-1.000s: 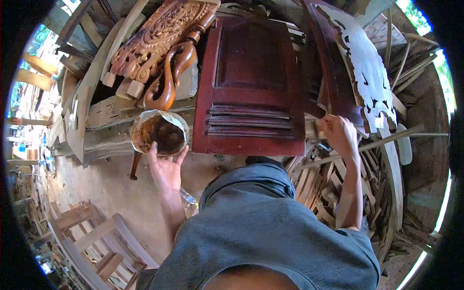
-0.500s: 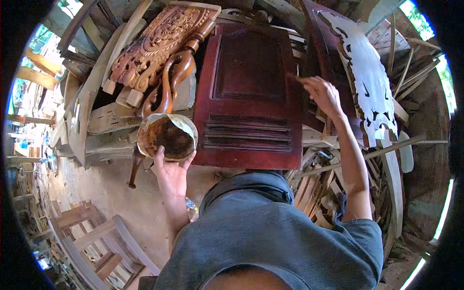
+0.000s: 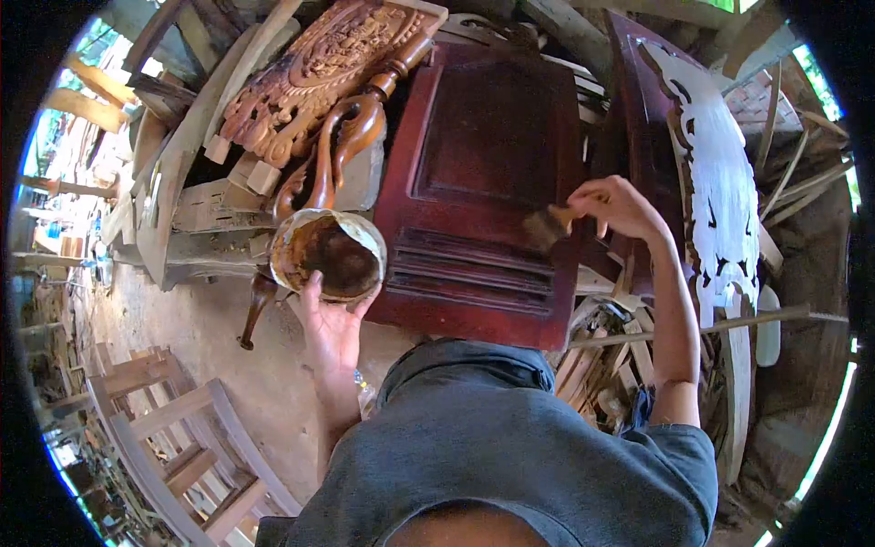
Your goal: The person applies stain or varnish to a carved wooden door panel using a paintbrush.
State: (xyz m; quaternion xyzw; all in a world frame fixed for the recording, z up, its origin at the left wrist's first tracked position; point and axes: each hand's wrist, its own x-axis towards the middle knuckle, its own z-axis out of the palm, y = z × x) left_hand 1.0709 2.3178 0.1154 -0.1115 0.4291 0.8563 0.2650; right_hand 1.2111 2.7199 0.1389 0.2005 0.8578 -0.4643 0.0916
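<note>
A round, pale-rimmed bowl (image 3: pixel 369 228) with a brown-stained inside is gripped by my left hand (image 3: pixel 334 325), its thumb over the near rim. In my right hand (image 3: pixel 622 208) is a paintbrush (image 3: pixel 550 226), its dark bristles slanting down to the left over the right side of a panel. That dark red wooden panel (image 3: pixel 488 128) lies in front of me, with a framed recess at its far part and several horizontal slats near my end. The bowl overlaps the panel's left edge in this view.
Left of the panel lie a carved wooden board (image 3: pixel 337 64) and a glossy curved leg (image 3: pixel 351 137). A grey cut-out board (image 3: pixel 725 173) leans at the right, above scrap wood (image 3: pixel 583 365). A slatted wooden frame (image 3: pixel 182 438) stands on the floor at lower left.
My right hand has come down and nearer, bringing the brush from the panel's right edge to over its slats. The bowl stays in my left hand. The whole view has shifted slightly.
</note>
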